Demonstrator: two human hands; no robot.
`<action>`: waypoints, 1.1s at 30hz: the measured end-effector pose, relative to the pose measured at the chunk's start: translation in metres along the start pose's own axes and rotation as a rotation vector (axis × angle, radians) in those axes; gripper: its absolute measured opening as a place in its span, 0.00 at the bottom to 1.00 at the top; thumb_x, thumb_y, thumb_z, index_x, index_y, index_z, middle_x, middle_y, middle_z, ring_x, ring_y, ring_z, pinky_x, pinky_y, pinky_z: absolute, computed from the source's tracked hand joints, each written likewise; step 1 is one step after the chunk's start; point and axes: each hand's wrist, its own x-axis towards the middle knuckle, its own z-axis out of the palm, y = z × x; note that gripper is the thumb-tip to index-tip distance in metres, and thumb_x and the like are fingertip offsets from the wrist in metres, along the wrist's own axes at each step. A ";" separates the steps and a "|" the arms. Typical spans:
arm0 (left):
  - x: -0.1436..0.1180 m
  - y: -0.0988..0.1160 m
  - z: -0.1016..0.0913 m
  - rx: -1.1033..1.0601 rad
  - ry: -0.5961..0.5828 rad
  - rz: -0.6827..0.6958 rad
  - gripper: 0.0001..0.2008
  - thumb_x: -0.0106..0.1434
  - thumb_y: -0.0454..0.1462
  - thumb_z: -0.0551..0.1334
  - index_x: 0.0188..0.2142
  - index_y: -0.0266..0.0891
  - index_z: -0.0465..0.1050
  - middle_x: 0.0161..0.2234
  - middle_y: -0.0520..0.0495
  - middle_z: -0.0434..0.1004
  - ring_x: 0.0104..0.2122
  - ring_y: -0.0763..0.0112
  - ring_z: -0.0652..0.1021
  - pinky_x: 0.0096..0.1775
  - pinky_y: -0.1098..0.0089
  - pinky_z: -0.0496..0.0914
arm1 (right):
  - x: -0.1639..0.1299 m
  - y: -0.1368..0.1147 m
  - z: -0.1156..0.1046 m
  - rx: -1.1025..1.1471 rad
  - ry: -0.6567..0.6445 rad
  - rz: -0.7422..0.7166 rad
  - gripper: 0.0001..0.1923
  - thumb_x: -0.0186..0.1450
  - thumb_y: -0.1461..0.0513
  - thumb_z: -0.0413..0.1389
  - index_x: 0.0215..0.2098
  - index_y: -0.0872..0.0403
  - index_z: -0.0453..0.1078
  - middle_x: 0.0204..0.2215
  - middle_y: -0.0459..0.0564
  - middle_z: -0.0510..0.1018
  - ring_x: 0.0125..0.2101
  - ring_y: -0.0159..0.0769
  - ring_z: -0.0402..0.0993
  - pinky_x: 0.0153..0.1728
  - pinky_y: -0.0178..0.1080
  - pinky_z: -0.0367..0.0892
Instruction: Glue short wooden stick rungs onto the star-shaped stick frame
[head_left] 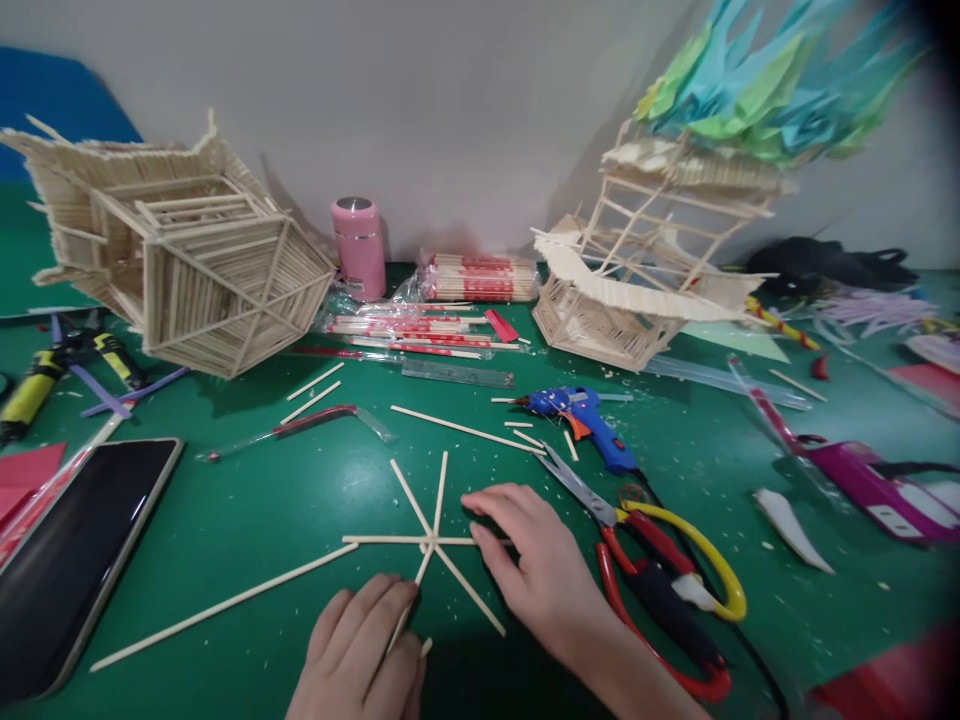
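A star of thin wooden sticks (433,541) lies flat on the green table, its arms meeting at one centre. My left hand (364,645) is curled at the star's lower-left arm, closed around a thin wooden stick (399,628); a short stick end (427,647) pokes out by its fingers. Over the star's right arm rests my right hand (536,560), thumb and forefinger apart, partly covering that arm. A long loose stick (225,606) stretches left from the star's left tip. Scissors (581,483) with red and yellow handles lie right of my right hand.
Behind sit a blue glue gun (577,410), a ruler (457,374), packs of sticks (480,278) and a pink flask (358,250). Stick-built models stand left (225,270) and right (615,290). A phone (79,560), pliers (112,355) and a purple tool (877,485) lie at the sides.
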 end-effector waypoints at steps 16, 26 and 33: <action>0.025 -0.002 0.020 -0.162 0.042 -0.015 0.13 0.58 0.27 0.46 0.30 0.40 0.67 0.49 0.44 0.71 0.51 0.64 0.68 0.47 0.62 0.65 | 0.018 0.008 -0.014 0.036 0.251 0.107 0.07 0.67 0.62 0.45 0.35 0.53 0.64 0.27 0.47 0.71 0.28 0.34 0.67 0.29 0.36 0.62; -0.020 -0.059 -0.016 -0.080 -0.029 -0.190 0.07 0.62 0.37 0.53 0.37 0.40 0.68 0.38 0.45 0.69 0.39 0.64 0.71 0.39 0.66 0.68 | 0.001 -0.011 0.015 0.028 -0.069 -0.091 0.12 0.62 0.64 0.52 0.44 0.51 0.67 0.39 0.51 0.70 0.38 0.40 0.65 0.36 0.43 0.63; -0.034 -0.067 -0.027 -0.097 0.013 -0.219 0.07 0.63 0.39 0.53 0.37 0.41 0.67 0.35 0.47 0.69 0.35 0.65 0.72 0.36 0.67 0.68 | -0.001 -0.013 0.013 0.011 -0.072 -0.098 0.11 0.62 0.65 0.52 0.43 0.49 0.69 0.37 0.50 0.70 0.37 0.38 0.64 0.35 0.42 0.62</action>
